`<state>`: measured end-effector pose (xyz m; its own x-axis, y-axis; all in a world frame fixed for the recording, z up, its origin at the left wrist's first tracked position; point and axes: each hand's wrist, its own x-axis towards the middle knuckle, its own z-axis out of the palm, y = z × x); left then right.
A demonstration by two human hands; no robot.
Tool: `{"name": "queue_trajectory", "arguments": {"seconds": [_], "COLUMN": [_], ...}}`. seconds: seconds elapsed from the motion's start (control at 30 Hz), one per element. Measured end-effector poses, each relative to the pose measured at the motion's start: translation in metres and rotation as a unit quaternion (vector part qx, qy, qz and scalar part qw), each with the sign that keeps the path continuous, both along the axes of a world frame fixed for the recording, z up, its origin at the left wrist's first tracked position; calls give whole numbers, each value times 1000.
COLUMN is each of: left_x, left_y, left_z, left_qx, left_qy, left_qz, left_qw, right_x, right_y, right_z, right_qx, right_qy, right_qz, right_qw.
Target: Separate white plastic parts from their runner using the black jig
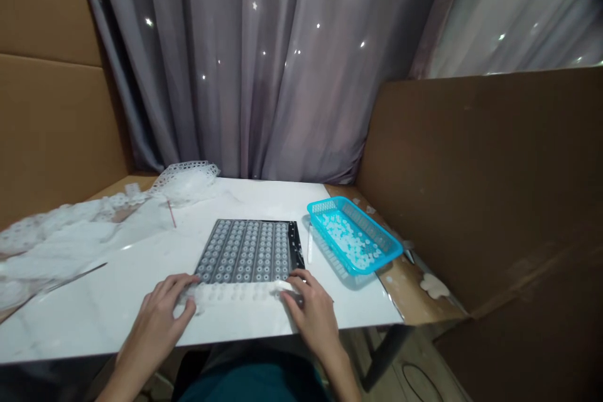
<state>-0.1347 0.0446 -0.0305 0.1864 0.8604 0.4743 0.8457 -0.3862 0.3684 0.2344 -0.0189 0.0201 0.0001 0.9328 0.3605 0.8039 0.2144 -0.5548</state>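
A flat grey board [247, 251] with a black right edge lies in front of me, covered in rows of small round pale pieces. Along its near edge runs a white bumpy strip [235, 291]. My left hand [164, 304] has its thumb and fingers closed round the strip's left end, beside the board's near left corner. At the other end, my right hand [311, 308] pinches the strip between thumb and fingers. The exact contact points are partly hidden by the fingers.
Right of the board stands a blue plastic basket [396, 250] holding many small white pieces. White lacy material [70, 232] is heaped at the left, near a thin red stick [171, 214] and a thin dark pointed tool [78, 277]. Cardboard walls [494, 188] flank the white table [264, 198].
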Motion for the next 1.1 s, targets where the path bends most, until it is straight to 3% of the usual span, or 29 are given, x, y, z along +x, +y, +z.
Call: {"name": "queue_trajectory", "arguments": {"seconds": [0.57, 0.83, 1.1], "left_x": [4, 10, 13], "left_y": [7, 6, 5], "left_z": [-14, -4, -5], "left_qx": [-7, -13, 12], "left_qy": [-56, -69, -83], "left_qz": [23, 34, 47], "left_qw": [998, 997, 995], "right_x": [-5, -3, -3], "right_y": [2, 1, 6], "right_z": [0, -6, -14], "right_qx": [26, 32, 56], "right_qy": [-38, -53, -26], "right_qz": [-27, -24, -33], "right_qw": [999, 998, 998]}}
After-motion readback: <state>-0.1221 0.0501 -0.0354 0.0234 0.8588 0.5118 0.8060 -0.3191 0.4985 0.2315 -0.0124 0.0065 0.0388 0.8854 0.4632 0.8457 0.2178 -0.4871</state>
